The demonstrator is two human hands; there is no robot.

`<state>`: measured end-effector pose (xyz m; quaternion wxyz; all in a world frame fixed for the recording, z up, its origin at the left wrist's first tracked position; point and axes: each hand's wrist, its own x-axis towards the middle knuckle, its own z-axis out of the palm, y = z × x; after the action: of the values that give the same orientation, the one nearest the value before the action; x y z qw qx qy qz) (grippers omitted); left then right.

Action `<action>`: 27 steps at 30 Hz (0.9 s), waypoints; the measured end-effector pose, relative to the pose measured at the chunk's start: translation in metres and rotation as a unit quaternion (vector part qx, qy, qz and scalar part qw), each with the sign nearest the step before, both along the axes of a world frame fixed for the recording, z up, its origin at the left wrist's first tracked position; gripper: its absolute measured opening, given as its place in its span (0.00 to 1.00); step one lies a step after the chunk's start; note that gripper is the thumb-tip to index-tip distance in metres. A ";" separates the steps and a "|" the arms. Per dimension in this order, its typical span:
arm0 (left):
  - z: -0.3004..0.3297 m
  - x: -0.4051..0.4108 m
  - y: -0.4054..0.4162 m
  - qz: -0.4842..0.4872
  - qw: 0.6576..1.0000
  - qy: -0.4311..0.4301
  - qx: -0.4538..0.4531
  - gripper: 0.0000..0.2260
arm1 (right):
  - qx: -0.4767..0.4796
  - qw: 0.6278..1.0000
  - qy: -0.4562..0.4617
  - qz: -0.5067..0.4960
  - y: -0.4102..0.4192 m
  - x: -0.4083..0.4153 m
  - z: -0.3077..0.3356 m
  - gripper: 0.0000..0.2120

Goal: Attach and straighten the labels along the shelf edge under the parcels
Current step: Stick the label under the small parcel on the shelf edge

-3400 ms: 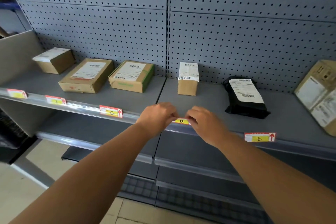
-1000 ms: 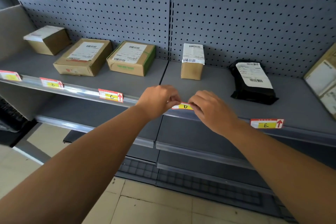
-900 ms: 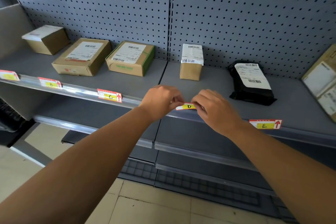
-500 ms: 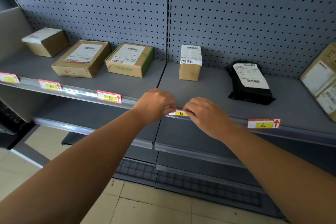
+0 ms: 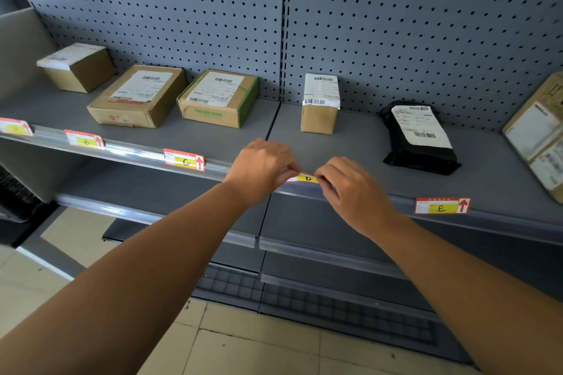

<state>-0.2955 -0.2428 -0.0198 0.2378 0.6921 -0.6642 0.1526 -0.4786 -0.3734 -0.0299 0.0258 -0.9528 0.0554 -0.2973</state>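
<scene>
Grey pegboard shelf (image 5: 350,161) holds parcels; both hands pinch label D (image 5: 307,178).

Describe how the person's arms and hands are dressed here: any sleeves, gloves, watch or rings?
Both forearms are bare to the frame edge: no sleeves visible. The left hand and right hand are ungloved. No watch, bracelet or ring shows on the visible sides.
</scene>
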 end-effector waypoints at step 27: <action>0.002 -0.012 -0.007 -0.036 0.999 0.010 -0.019 0.03 | 0.017 0.998 -0.049 -0.023 -0.005 -0.016 -0.002 0.05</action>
<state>-0.3073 -0.2499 -0.0180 0.2629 0.6645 -0.6834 0.1495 -0.4950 -0.3788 -0.0317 0.0377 -0.9351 0.0814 -0.3428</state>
